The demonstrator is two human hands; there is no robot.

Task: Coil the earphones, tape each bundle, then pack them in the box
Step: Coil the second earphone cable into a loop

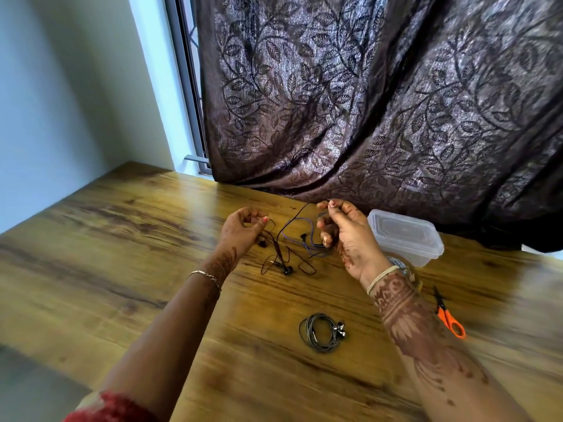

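Left hand [243, 229]: at 9 o'clock of the loose tangle, raised just off the table, fingers curled and pinching the dark red cable [275, 254].
Right hand [347, 236]: at 3 o'clock of the tangle, thumb and forefinger pinching the same dark red cable at its upper end; the other fingers are curled, with the blue cable [291, 231] passing by them, and I cannot tell whether they grip it.
Hands to each other: well apart, with the cable strung slack between them.
Loose tangle: 2 uncoiled earphones, the dark red and the blue, lie crossed over each other on the table [122, 239]; 1 black earbud [288, 270] rests at the tangle's 6 o'clock edge.
Coiled grey earphones [320, 332]: a flat round bundle on the table at 5 o'clock of the tangle, earbuds at its right side; any tape on it is too small to tell.
Box [405, 239]: clear plastic, at 3 o'clock beyond the right hand, lid on.
Scissors [449, 318]: orange handles, at 4 o'clock, beside the right forearm.
Curtain [365, 102]: dark, leaf-patterned, at 12 o'clock, its hem touching the table.
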